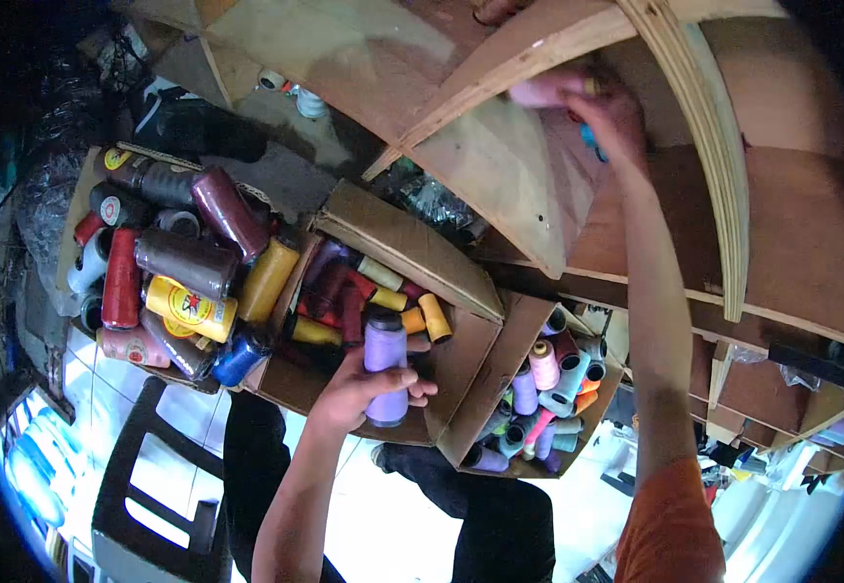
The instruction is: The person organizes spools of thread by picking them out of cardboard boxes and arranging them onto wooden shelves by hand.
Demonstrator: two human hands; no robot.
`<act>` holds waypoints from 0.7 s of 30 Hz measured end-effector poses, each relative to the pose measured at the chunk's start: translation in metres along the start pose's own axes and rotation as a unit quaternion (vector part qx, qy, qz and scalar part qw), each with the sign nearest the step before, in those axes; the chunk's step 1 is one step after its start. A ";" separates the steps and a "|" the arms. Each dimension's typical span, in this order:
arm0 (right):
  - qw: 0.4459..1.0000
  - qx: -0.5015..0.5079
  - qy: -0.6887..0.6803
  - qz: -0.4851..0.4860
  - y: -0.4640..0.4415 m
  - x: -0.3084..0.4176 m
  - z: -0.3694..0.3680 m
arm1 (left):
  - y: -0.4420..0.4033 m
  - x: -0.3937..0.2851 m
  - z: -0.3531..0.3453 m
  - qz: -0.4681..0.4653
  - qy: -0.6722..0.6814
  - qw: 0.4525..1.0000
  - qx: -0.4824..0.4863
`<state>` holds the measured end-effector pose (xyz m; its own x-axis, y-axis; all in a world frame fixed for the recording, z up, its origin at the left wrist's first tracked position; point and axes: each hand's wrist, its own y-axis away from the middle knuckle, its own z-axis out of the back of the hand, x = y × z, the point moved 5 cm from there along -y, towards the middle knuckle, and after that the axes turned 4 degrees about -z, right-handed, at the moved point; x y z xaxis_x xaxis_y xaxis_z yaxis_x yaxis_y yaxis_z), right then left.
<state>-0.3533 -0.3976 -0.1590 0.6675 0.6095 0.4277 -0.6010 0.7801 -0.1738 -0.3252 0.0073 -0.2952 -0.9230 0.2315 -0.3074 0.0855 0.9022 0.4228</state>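
My left hand (349, 394) is wrapped round a lavender thread spool (385, 364), held roughly upright over the middle cardboard box. Inside a wooden shelf compartment at the upper right, my right hand (611, 112) grips a pinkish-lilac thread spool (543, 90), both smeared by motion. A small blue item (592, 141), perhaps another spool, shows just under that hand, partly hidden. Dark red and yellow spools lie in the middle cardboard box (412, 228). Lavender, pink, teal and green ones fill the smaller cardboard box (480, 389) to its right.
At the left, a box is heaped with large spools, among them a yellow labelled one (189, 309) and a red one (121, 280). A curved wooden shelf divider (704, 136) stands beside my right arm. A dark chair (160, 486) is at the lower left on white floor tiles.
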 end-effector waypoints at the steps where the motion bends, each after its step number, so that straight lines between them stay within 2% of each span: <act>1: 0.998 -0.036 0.037 0.034 -0.019 -0.005 -0.004 | 0.000 0.000 -0.001 0.002 -0.007 1.000 0.010; 3: 0.992 -0.037 0.086 0.081 -0.056 -0.013 -0.015 | -0.002 -0.003 -0.001 0.000 -0.042 0.999 0.031; 6: 0.978 -0.042 0.175 0.102 -0.092 -0.027 -0.026 | 0.000 -0.003 0.006 0.013 -0.038 0.999 0.007; 9: 0.969 -0.039 0.223 0.102 -0.107 -0.037 -0.031 | 0.001 -0.011 0.002 0.010 0.014 1.000 0.001; 21: 0.965 -0.055 0.247 0.067 -0.114 -0.057 -0.041 | -0.001 -0.013 0.008 -0.003 0.008 1.000 0.000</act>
<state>-0.3046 -0.5154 -0.1994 0.7321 0.6770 -0.0753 -0.6636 0.6840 -0.3030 -0.3105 0.0066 -0.2983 -0.9293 0.2203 -0.2966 0.0795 0.9032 0.4217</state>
